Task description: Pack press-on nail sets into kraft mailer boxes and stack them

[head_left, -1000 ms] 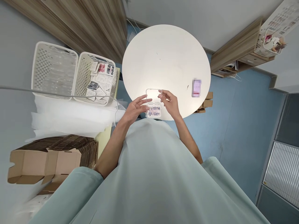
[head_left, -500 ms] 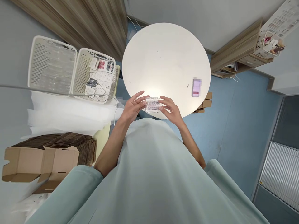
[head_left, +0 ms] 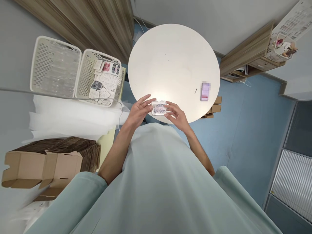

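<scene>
A small clear plastic case [head_left: 159, 108] is held at the near edge of the round white table [head_left: 173, 58]. Two rows of small shiny purplish-grey pieces show inside it; they look like press-on nails, though they are too small to be sure. My left hand [head_left: 139, 112] grips the case's left end, thumb and fingers against its side. On the right end, my right hand [head_left: 177, 115] has its fingertips on the top and side, with the thumb at the lower corner. Whether the case rests on the table or is lifted, I cannot tell.
A blurred purple item [head_left: 205, 91] lies on the table's right. To the left are a white basket of clear plastic cases [head_left: 55, 68] and another basket [head_left: 84, 73] with cards. White sheets [head_left: 65, 117], flat cardboard boxes [head_left: 62, 165] and a cable [head_left: 48, 93] are nearby.
The case has tipped slightly, so its two rows show more plainly. My right fingers have shifted a little left along its end; my left hand is nearly unmoved.
</scene>
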The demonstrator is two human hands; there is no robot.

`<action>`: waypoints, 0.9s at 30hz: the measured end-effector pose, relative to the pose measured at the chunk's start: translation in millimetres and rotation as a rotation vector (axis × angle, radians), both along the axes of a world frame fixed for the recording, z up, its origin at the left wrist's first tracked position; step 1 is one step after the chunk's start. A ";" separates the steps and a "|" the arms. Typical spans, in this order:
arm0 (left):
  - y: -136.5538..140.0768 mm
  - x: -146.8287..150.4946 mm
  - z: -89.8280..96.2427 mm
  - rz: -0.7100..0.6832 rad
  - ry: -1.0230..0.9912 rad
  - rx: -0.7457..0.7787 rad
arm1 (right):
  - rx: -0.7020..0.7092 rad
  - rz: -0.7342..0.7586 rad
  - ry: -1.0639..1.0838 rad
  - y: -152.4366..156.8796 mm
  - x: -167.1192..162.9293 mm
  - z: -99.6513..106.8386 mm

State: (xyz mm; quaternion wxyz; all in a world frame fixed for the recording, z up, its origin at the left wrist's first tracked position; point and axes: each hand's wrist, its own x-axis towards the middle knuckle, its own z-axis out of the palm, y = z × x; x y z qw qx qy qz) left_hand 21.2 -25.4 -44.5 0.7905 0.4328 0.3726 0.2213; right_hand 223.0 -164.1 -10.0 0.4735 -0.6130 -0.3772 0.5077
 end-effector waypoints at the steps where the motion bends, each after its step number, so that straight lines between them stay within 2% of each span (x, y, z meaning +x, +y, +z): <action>1: -0.2 -0.5 -0.8 0.001 0.002 0.014 | -0.011 -0.010 0.001 0.7 -0.4 -2.6; 9: -2.6 -4.1 -5.8 0.015 0.028 0.085 | -0.212 -0.093 0.120 5.0 0.0 -29.9; 14: -5.3 -7.0 -6.6 0.011 0.064 0.107 | -0.223 -0.113 0.222 9.1 -3.5 -33.4; 21: -13.2 -14.0 -9.5 -0.028 0.271 0.028 | -0.260 -0.155 0.178 15.7 -5.7 -39.3; 27: -13.4 -21.8 -15.7 0.017 0.304 0.025 | -0.283 -0.146 0.159 23.4 -12.6 -46.9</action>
